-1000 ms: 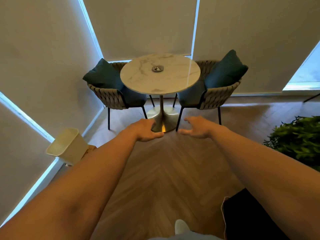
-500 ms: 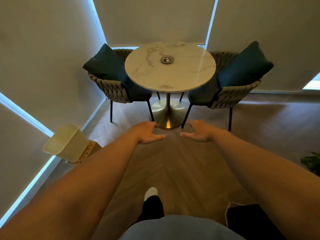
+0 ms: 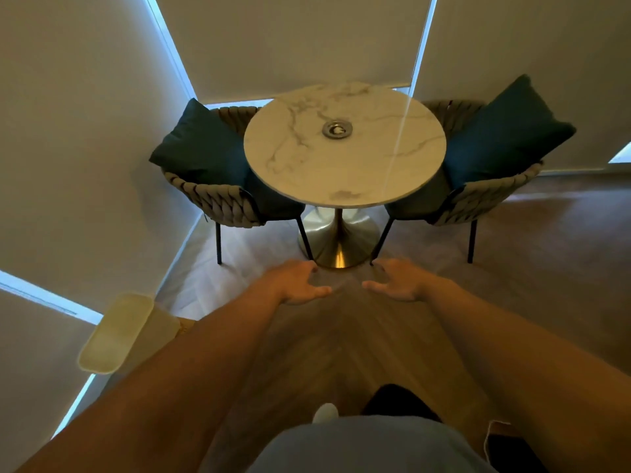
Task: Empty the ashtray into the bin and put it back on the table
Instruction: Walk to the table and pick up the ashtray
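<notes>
A small round metal ashtray (image 3: 337, 130) sits near the middle of a round marble table (image 3: 345, 179) ahead of me. A pale cream bin (image 3: 117, 332) stands on the floor at the lower left, by the wall. My left hand (image 3: 297, 281) and my right hand (image 3: 396, 279) are stretched out in front of me, palms down, fingers apart and holding nothing. Both hands are well short of the table, over the floor near its metal foot.
Two woven chairs with dark blue cushions flank the table, one at the left (image 3: 218, 186) and one at the right (image 3: 485, 189). The brass pedestal base (image 3: 338, 240) stands between them. Blinds cover the windows behind. Wooden floor lies between me and the table.
I have walked closer to the table, which now looks larger. The plant at the right has left the view and the bin has shifted nearer. Both hands stay open and held out.
</notes>
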### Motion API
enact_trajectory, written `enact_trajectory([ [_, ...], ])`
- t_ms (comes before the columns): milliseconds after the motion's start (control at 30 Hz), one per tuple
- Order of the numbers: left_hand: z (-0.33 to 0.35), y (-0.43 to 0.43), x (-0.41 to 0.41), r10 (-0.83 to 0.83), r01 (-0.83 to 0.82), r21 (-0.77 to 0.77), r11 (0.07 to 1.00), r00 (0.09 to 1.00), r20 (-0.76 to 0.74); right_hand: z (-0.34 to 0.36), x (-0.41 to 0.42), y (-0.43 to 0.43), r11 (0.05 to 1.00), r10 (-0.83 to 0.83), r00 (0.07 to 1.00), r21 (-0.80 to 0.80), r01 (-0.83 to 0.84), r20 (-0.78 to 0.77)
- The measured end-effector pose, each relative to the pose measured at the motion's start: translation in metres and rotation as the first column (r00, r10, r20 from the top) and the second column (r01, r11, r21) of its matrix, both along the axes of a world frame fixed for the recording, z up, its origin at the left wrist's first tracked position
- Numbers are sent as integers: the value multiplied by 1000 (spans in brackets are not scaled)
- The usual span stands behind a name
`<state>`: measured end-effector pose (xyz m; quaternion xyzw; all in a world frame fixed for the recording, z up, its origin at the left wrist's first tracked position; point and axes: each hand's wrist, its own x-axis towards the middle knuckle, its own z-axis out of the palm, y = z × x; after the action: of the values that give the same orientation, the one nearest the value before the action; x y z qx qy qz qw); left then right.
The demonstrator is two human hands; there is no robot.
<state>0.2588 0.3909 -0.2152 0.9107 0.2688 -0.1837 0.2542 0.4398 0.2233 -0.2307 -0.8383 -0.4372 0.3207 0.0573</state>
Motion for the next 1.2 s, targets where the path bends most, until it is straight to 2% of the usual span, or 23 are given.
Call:
enact_trajectory([
  [233, -17, 41, 52, -64, 63, -20, 998, 996, -58, -22, 47, 37, 1000, -9, 999, -30, 8, -51],
  [367, -21, 66, 89, -42, 38, -51, 998, 996, -78, -32, 84, 66, 1000, 1, 997, -12, -2, -75],
  [433, -27, 91, 145, -27, 20, -55, 998, 991, -130, -40, 144, 97, 999, 5, 995, -37, -9, -103],
  [500, -23, 97, 160, -34, 23, -73, 997, 987, -158, -38, 163, 108, 999, 19, 994, -45, -25, -111],
  [600, -29, 103, 165, -34, 26, -55, 998, 989, -144, -36, 172, 114, 999, 33, 997, -12, -34, -71],
  [867, -26, 137, 225, 19, -37, -148, 988, 992, -122, -36, 234, 153, 998, 45, 989, -45, -51, -138],
  [1200, -42, 232, 299, -10, -14, -135, 991, 984, -177, -45, 298, 224, 996, -18, 991, -91, 5, -133],
])
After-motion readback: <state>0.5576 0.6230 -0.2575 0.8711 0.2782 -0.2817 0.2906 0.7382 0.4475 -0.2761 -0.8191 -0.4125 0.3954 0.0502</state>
